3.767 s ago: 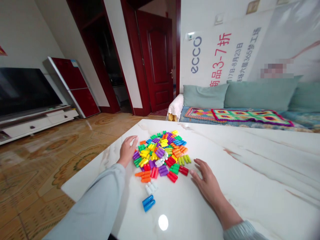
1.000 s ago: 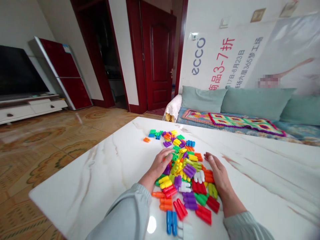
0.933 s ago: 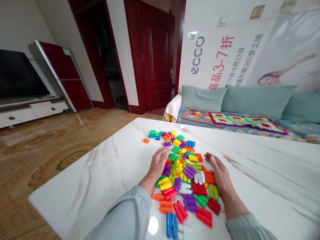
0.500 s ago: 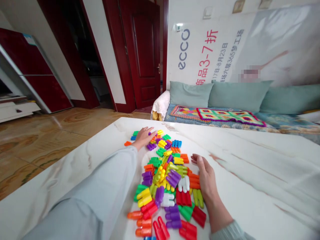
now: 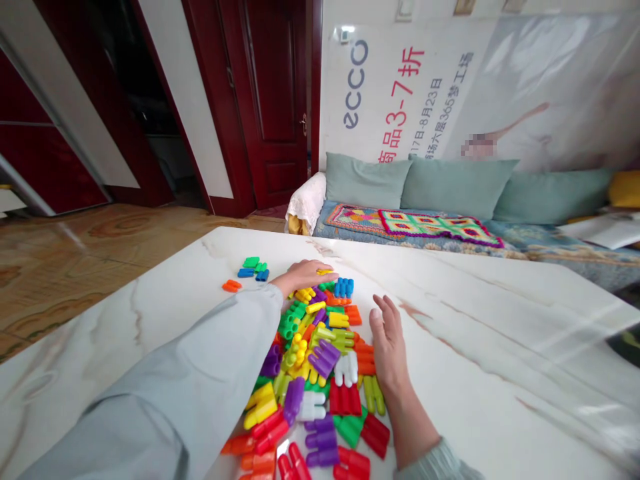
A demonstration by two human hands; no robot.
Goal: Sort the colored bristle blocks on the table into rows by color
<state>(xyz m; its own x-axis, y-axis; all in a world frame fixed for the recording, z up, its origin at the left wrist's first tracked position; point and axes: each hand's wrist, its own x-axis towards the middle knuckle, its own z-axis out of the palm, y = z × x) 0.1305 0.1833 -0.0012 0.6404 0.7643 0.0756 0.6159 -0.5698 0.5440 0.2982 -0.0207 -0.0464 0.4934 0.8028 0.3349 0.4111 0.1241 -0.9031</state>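
A heap of multicoloured plastic finger-shaped toy blocks (image 5: pixel 325 360) runs along the table in front of me. My left hand (image 5: pixel 309 275) lies flat over the far end of the heap, fingers stretched to the right, covering some yellow and purple blocks. Along the heap's right side stands my right hand (image 5: pixel 389 340), palm turned inward and fingers extended, beside orange blocks (image 5: pixel 365 357) and an olive-green one (image 5: pixel 374 395). Neither hand grips a block that I can see. My left sleeve hides part of the heap's left side.
Several green and blue blocks (image 5: pixel 251 263) and an orange one (image 5: pixel 231 286) lie apart at the far left of the white marbled table (image 5: pixel 165 293). Beyond the table's far edge is a sofa with green cushions (image 5: pixel 453 185). A dark red door (image 5: pixel 277 107) stands behind.
My left hand has swept rightward over the heap's far end, leaving the green, blue and orange blocks uncovered at left. My right hand stays at the right side. The view has turned slightly right.
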